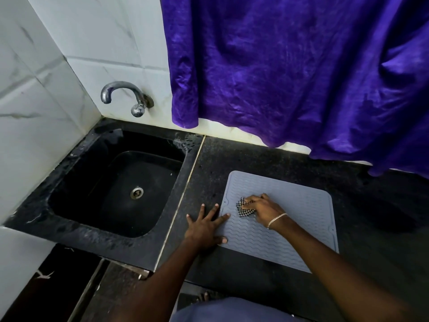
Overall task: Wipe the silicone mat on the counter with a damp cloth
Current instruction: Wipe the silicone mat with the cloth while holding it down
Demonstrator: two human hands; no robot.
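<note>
The person wears a thin, silver-coloured chain bracelet (276, 220) of small flat links on the right wrist. Both forearms are bare from the wrists down to the lower edge of the view. The fingernails of the left grip (205, 226) are cut short. Low in the view is a slate-blue garment (232, 310) of smooth cloth, and just above it the toes of a bare foot (204, 297) show.

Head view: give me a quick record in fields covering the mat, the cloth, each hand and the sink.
target: grey silicone mat, flat on the dark counter, right of the sink
tool: checked cloth, bunched on the mat's left part
wiping: right hand grips the cloth against the mat
bracing: left hand flat, fingers spread, across the mat's left edge
</note>
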